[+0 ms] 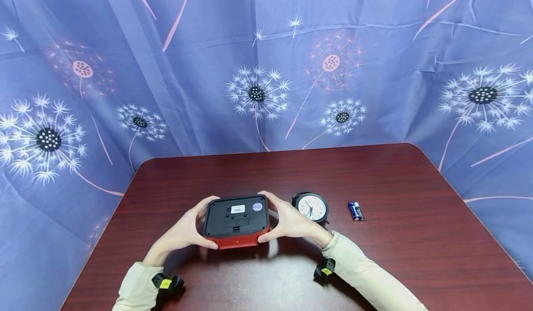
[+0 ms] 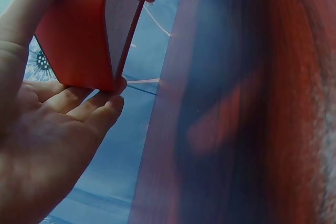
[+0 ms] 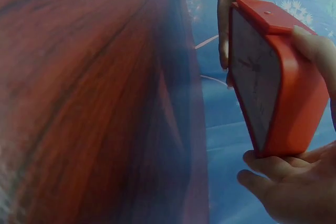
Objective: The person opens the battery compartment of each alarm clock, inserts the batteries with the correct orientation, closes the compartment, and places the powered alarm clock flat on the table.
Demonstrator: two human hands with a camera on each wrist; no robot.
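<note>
A red alarm clock (image 1: 237,218) is held off the table between both hands, its black back turned up toward the head camera. That back carries a white label, a round sticker, small knobs and a battery cover. My left hand (image 1: 187,230) grips one short side, and my right hand (image 1: 291,219) grips the other, thumbs at the near edge. In the right wrist view the white dial (image 3: 254,72) with its hands faces down toward the table. Right of my right hand, a round black alarm clock (image 1: 311,208) lies with its dial up.
Two batteries (image 1: 356,211) lie side by side on the dark red wooden table (image 1: 399,255), right of the black clock. A blue dandelion-print curtain (image 1: 208,70) hangs behind the table and along its sides. Each wrist wears a small black camera (image 1: 325,270).
</note>
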